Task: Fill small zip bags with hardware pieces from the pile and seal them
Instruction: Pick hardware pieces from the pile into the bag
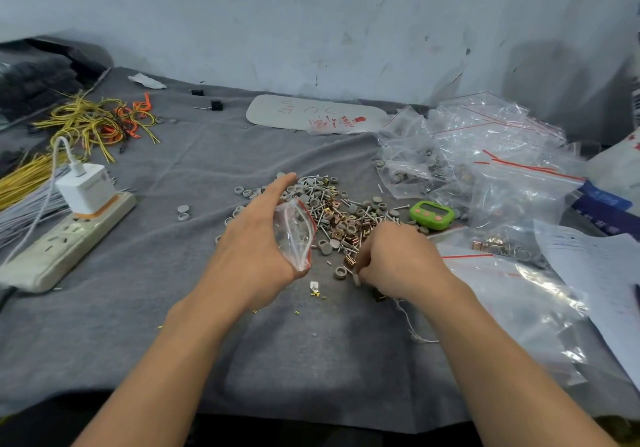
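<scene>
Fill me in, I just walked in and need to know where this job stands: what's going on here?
A person is bagging hardware. The left hand holds a small zip bag, its red strip facing the pile of screws, clips and grey caps. The right hand is curled down at the pile's near edge, apparently gathering pieces; what it holds is hidden. The bag looks almost empty. More bags lie heaped on the right.

We note a small packing workshop — scuffed wall [311, 13], cloth-covered bench [173, 308]. Wire bundles [93, 120], loose hardware [343, 214], heaped zip bags [485, 148].
</scene>
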Demonstrator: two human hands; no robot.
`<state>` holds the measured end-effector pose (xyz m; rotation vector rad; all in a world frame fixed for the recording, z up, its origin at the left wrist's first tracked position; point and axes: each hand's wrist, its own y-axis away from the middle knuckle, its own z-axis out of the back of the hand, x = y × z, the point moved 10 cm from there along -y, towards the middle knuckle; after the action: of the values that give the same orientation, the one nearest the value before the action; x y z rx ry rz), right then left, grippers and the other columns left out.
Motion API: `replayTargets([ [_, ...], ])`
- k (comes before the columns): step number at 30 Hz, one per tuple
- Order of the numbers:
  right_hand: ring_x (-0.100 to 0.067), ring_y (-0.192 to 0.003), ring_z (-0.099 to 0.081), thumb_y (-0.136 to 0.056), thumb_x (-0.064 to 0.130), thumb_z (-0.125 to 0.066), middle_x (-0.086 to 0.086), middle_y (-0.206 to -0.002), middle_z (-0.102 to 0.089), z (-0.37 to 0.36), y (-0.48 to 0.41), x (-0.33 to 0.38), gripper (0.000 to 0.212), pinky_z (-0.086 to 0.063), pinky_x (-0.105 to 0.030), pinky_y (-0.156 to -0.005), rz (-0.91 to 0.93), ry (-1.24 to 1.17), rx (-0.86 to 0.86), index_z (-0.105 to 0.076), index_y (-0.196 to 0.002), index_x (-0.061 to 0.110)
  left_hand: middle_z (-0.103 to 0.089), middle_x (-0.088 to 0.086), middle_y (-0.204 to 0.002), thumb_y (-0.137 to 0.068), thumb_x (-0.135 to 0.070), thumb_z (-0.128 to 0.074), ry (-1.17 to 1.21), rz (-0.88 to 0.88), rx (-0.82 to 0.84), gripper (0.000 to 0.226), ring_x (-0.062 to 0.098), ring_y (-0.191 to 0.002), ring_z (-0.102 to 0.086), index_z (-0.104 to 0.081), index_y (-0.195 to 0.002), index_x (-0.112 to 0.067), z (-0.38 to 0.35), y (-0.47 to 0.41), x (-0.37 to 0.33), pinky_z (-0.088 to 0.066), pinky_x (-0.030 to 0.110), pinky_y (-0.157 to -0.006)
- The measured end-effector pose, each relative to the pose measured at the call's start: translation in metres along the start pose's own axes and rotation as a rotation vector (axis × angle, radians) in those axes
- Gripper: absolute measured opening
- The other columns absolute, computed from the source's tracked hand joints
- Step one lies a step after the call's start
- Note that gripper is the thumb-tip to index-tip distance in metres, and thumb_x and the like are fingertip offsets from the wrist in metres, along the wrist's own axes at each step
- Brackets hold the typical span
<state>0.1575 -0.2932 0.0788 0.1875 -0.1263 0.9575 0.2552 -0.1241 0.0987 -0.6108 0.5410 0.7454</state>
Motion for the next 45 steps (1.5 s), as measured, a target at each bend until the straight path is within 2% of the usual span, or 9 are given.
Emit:
replayTargets([
  [6, -0.029, -0.097, -0.069, -0.082, 0.029, -0.077, -0.004, -0.098, -0.074, -0.002, 0.001, 0.006, 0.022, -0.056, -0.034, -0.079, 0.040, 0.093, -0.023, -0.074, -0.103, 0.023, -0.059, -0.017, -0.120, -0.063, -0.026, -0.088, -0.007, -0.004, -0.001, 0.112, 0.008, -0.096, -0.050, -0.023, -0.148, -0.056, -0.002, 0.000, 0.000, -0.039, 0.025, -0.083],
  [11, -0.033, -0.094, -0.070, -0.087, 0.023, -0.067, -0.006, -0.084, -0.067, 0.003, 0.006, 0.018, 0.013, -0.041, -0.031, -0.068, 0.095, 0.146, -0.134, -0.056, -0.079, 0.020, -0.061, -0.014, -0.125, -0.062, -0.027, -0.087, -0.013, 0.000, 0.004, 0.112, 0.013, -0.101, -0.055, -0.022, -0.148, -0.056, -0.005, -0.001, 0.000, -0.041, 0.028, -0.084],
  [16, -0.025, -0.088, -0.071, -0.083, 0.034, -0.072, 0.001, -0.085, -0.076, 0.030, 0.009, 0.007, 0.008, -0.054, -0.030, -0.075, 0.067, -0.066, -0.211, -0.075, -0.082, 0.026, -0.057, -0.015, -0.136, -0.059, -0.027, -0.089, 0.018, 0.011, -0.005, 0.114, 0.015, -0.116, -0.057, -0.024, -0.148, -0.058, -0.006, 0.000, 0.000, -0.042, 0.027, -0.090],
  [20, -0.011, -0.070, -0.066, -0.079, 0.030, -0.075, 0.012, -0.068, -0.072, 0.054, 0.024, 0.039, 0.004, -0.053, -0.025, -0.070, 0.291, -0.246, -0.318, -0.078, -0.077, 0.029, -0.058, -0.016, -0.135, -0.060, -0.030, -0.080, 0.054, -0.013, 0.019, 0.108, 0.012, -0.116, -0.058, -0.024, -0.149, -0.055, -0.009, 0.001, -0.004, -0.047, 0.029, -0.095],
  [25, -0.017, -0.059, -0.049, -0.077, 0.019, -0.069, 0.003, -0.059, -0.062, 0.050, 0.040, 0.092, 0.013, -0.042, -0.031, -0.062, 0.551, -0.212, -0.410, -0.068, -0.065, 0.025, -0.064, -0.018, -0.126, -0.058, -0.042, -0.069, 0.083, -0.010, 0.060, 0.103, 0.007, -0.111, -0.060, -0.022, -0.148, -0.059, -0.013, 0.002, -0.006, -0.046, 0.028, -0.086],
  [29, -0.005, -0.073, -0.064, -0.085, 0.019, -0.074, 0.011, -0.075, -0.076, 0.060, 0.029, 0.058, 0.013, -0.046, -0.015, -0.067, 0.380, -0.535, -0.478, -0.083, -0.088, 0.028, -0.062, -0.020, -0.123, -0.062, -0.030, -0.081, 0.063, 0.007, 0.015, 0.107, 0.010, -0.104, -0.061, -0.023, -0.146, -0.060, -0.004, 0.000, 0.001, -0.045, 0.027, -0.082],
  [32, -0.012, -0.081, -0.071, -0.087, 0.024, -0.073, 0.009, -0.083, -0.079, 0.055, 0.010, 0.011, 0.012, -0.057, -0.029, -0.080, 0.119, -0.344, -0.417, -0.083, -0.091, 0.030, -0.059, -0.016, -0.131, -0.061, -0.028, -0.087, 0.027, -0.002, -0.015, 0.111, 0.017, -0.111, -0.059, -0.024, -0.147, -0.058, 0.002, 0.001, 0.002, -0.043, 0.029, -0.085],
  [35, -0.024, -0.089, -0.071, -0.085, 0.028, -0.074, 0.001, -0.087, -0.078, 0.039, 0.001, -0.023, 0.007, -0.058, -0.033, -0.078, -0.058, -0.096, -0.251, -0.081, -0.086, 0.029, -0.058, -0.014, -0.134, -0.063, -0.028, -0.086, 0.029, -0.012, -0.023, 0.110, 0.019, -0.114, -0.058, -0.024, -0.148, -0.057, 0.003, 0.001, 0.001, -0.041, 0.029, -0.085],
  [45, -0.027, -0.088, -0.069, -0.085, 0.040, -0.074, 0.000, -0.089, -0.074, 0.002, 0.001, -0.013, 0.017, -0.052, -0.031, -0.069, -0.009, 0.113, -0.111, -0.076, -0.092, 0.024, -0.059, -0.017, -0.121, -0.062, -0.026, -0.088, 0.018, 0.002, -0.028, 0.112, 0.016, -0.100, -0.057, -0.024, -0.148, -0.056, 0.004, -0.001, 0.003, -0.043, 0.029, -0.083],
])
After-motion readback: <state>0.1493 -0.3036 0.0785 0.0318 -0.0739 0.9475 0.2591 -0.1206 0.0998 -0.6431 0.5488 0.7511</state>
